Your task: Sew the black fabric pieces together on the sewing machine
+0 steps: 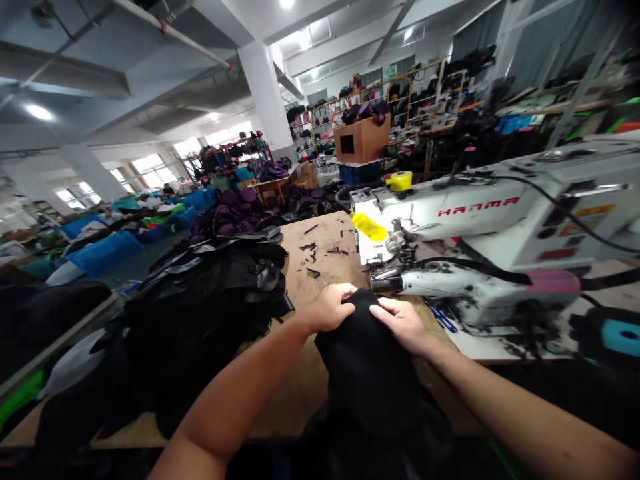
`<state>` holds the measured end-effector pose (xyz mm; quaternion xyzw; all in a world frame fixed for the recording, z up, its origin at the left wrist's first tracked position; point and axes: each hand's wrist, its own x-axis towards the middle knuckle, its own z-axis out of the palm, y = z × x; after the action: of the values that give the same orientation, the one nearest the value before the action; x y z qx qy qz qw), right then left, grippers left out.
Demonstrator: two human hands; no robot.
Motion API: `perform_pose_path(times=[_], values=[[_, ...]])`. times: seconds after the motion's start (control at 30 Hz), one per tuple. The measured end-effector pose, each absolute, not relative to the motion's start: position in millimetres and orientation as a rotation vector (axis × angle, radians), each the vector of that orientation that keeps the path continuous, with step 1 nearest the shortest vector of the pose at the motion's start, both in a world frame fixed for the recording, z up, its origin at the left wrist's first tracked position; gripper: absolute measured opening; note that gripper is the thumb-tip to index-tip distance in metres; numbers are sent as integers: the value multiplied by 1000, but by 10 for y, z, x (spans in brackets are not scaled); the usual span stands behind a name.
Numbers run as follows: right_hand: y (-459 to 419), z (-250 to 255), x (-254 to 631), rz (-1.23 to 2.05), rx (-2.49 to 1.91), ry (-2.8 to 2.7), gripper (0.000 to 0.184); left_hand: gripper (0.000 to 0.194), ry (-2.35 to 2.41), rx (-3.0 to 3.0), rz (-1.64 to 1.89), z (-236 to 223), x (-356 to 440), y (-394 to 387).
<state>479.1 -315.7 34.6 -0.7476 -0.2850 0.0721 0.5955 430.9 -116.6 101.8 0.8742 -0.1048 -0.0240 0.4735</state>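
Pinching black fabric piece (367, 360) w/ both hands, L hand (327, 308) & R hand (400, 325), each grip clamped on its top fold, piece held over wooden tabletop (320, 233), just in front of HANMA sewing machine (440, 213). Big pile of black cut pieces (210, 313) beside L hand; small dark scraps (310, 248) on tabletop ahead.

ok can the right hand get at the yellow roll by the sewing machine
Probably, after letting go: the right hand is gripping the black fabric, and the yellow roll sits beyond the white sewing machine. Nothing covers the roll, but the reach crosses the machine.
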Motion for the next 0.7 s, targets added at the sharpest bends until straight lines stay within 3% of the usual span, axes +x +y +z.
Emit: perform_pose_path(times=[0.1, 0.7], values=[[-3059, 346, 4795, 198, -1642, -549, 43, 22, -208, 2241, 18, 1067, 4364, -1218], [-3002, 232, 4935, 124, -1700, -394, 37, 22, 61, 2156, 53, 852, 4812, -1223]])
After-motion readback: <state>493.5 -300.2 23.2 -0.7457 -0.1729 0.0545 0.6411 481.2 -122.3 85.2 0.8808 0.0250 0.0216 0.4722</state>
